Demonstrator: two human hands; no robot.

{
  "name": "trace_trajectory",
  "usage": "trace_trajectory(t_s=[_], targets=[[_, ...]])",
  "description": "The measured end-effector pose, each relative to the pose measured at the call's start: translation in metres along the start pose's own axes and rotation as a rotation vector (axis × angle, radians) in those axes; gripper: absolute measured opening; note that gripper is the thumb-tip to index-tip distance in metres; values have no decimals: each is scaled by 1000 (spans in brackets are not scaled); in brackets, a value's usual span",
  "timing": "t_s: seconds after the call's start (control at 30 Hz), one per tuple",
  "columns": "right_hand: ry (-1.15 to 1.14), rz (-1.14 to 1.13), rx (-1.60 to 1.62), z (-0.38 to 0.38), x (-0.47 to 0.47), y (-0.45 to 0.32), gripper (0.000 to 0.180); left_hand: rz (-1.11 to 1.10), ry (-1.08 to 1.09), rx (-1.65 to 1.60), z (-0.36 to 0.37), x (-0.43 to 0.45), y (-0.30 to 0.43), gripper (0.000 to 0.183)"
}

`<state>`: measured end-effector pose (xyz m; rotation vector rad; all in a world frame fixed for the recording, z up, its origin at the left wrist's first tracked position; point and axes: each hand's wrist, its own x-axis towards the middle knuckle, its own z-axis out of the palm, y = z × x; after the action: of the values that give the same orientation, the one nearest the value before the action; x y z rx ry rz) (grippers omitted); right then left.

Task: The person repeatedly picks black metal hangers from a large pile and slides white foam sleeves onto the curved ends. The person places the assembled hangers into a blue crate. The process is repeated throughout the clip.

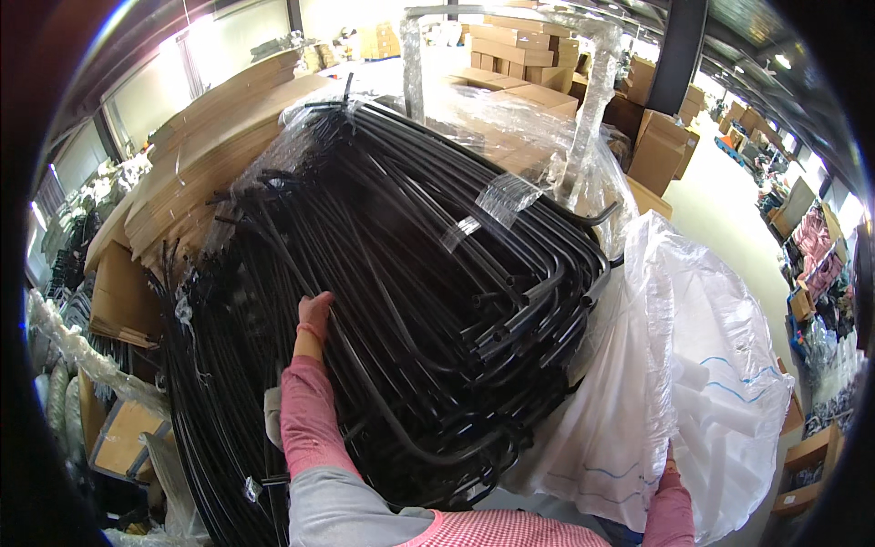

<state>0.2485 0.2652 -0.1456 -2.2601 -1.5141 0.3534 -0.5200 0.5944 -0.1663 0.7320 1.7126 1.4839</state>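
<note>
A large pile of black metal tubes [383,273], many with bent ends, lies before me. My left hand [316,314] rests on one long tube at the pile's left side, its fingers curled around or against it; how firmly it grips cannot be told. Clear tape [506,198] binds several tubes at the upper right. On the right, a big white woven plastic sack [615,410] stands open with white rolls or tubes [724,410] inside. My right hand [671,459] is at the sack's near edge, its fingers mostly hidden by the plastic.
Flattened cardboard [205,150] is stacked at the upper left. Cartons under clear wrap [519,137] and a film-wrapped frame [595,102] stand behind the pile. Thinner black rods [212,410] lie at the left. A dark pillar [677,61] and loose goods [817,246] are farther right.
</note>
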Motion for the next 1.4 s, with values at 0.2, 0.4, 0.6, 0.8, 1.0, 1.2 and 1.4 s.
trace_trajectory(t_s=[0.2, 0.4, 0.6, 0.8, 1.0, 1.2, 1.4], targets=[[12, 17, 3, 0, -1, -4, 66, 528, 318, 1110, 24, -14, 13, 55], [27, 34, -2, -1, -7, -4, 67, -180, -368, 347, 127, -13, 69, 57], [41, 63, -7, 2, -12, -6, 68, -208, -331, -694, 144, 14, 58, 65], [45, 69, -7, 9, -14, -10, 69, 171, 141, 778, 123, 13, 72, 57], [55, 75, -7, 16, -5, -18, 70, -53, 167, 1418, 130, 36, 43, 64], [60, 78, -23, 18, -3, -23, 71, -82, -59, 1314, 124, 82, 33, 69], [70, 80, -8, 18, 2, -21, 72, 285, 367, 1331, 70, 57, 39, 60]])
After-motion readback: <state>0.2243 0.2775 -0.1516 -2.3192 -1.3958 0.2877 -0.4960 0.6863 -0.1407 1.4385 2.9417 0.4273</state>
